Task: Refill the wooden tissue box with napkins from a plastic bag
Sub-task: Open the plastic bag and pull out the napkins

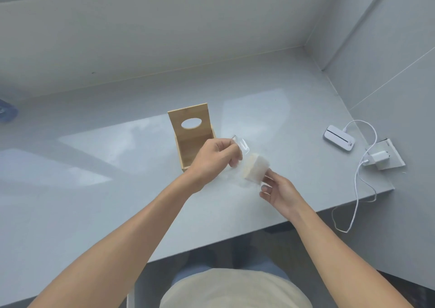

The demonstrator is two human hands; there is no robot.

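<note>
The wooden tissue box (188, 146) stands open on the grey counter, its lid (191, 122) with an oval hole raised upright behind it. Just right of the box, my left hand (215, 157) pinches the clear plastic bag (242, 144) near its top. A white stack of napkins (255, 170) sits in the bag's lower end, and my right hand (276, 190) grips that end from below. Both hands hover slightly above the counter in front of the box.
A white flat device (339, 137) lies at the right, cabled to a white charger (379, 158) in a socket plate (390, 152). The cable (356, 190) hangs over the counter's front edge. A blue object (7, 112) sits at the far left.
</note>
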